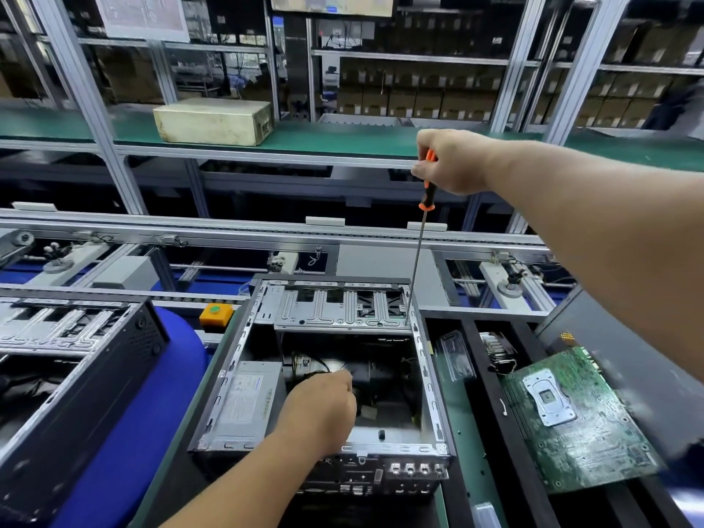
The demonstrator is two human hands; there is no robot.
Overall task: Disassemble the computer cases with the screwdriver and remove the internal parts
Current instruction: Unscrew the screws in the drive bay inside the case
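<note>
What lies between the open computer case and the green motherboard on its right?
In the head view, a clear plastic piece lies between the case and the motherboard.

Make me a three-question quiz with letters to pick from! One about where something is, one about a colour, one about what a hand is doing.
1. Where does the green circuit board lie?
A. right of the open metal computer case
B. inside it
C. on the shelf

2. What colours is the long screwdriver handle?
A. blue and white
B. orange and black
C. all red

3. What is the right hand doing?
A. hanging idle
B. gripping the screwdriver
C. lifting the board

Answers: 1 A, it lies beside the case's right wall. 2 B, orange and black bands show. 3 B, fingers curl round the handle.
</note>
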